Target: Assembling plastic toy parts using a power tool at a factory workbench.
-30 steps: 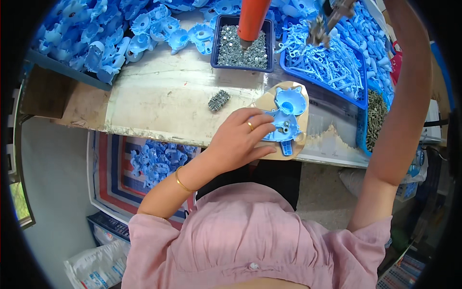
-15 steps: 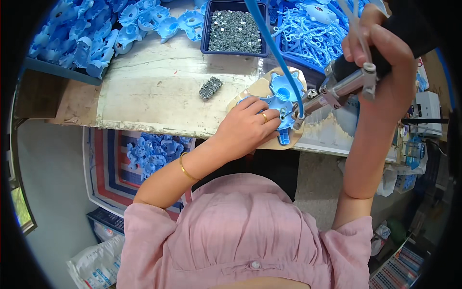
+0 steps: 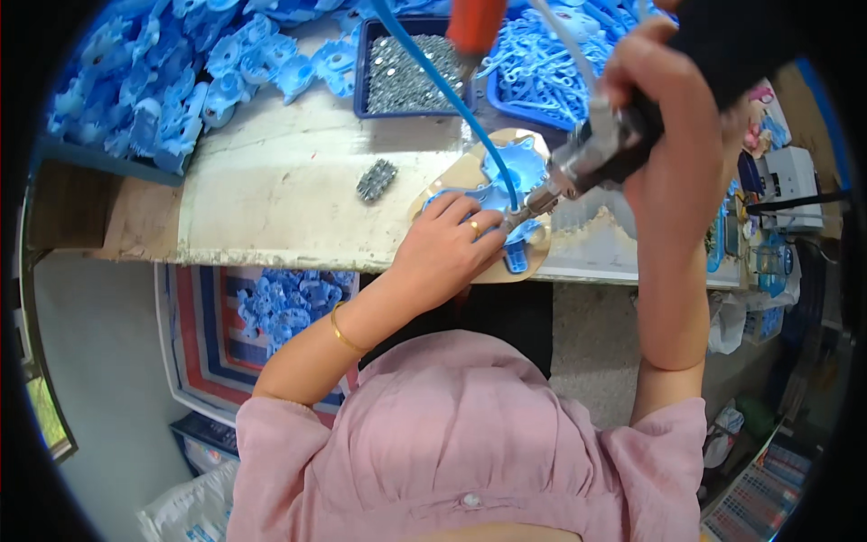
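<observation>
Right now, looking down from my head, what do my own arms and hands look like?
Loose pink sleeves reach to about your elbows, leaving both forearms bare. Your left hand wears a gold-coloured ring, with a thin gold-coloured bracelet on that forearm. I see no glove on either hand, and no jewellery on your right hand, though part is hidden.

The shell [image 3: 519, 161] is light blue, the board [image 3: 449, 169] plain tan. The tool [image 3: 700, 77] is black and silver, the hose [image 3: 438, 79] blue, the second tool [image 3: 474, 25] orange. The screws [image 3: 402, 77] are silver-grey, their tray [image 3: 363, 77] navy, the heaped parts [image 3: 117, 90] light blue. The liner [image 3: 190, 334] carries red, white and navy stripes. The shirt [image 3: 470, 406] is plain pink, its button [image 3: 470, 499] white, ring [image 3: 475, 228] and bracelet [image 3: 341, 330] gold.
</observation>
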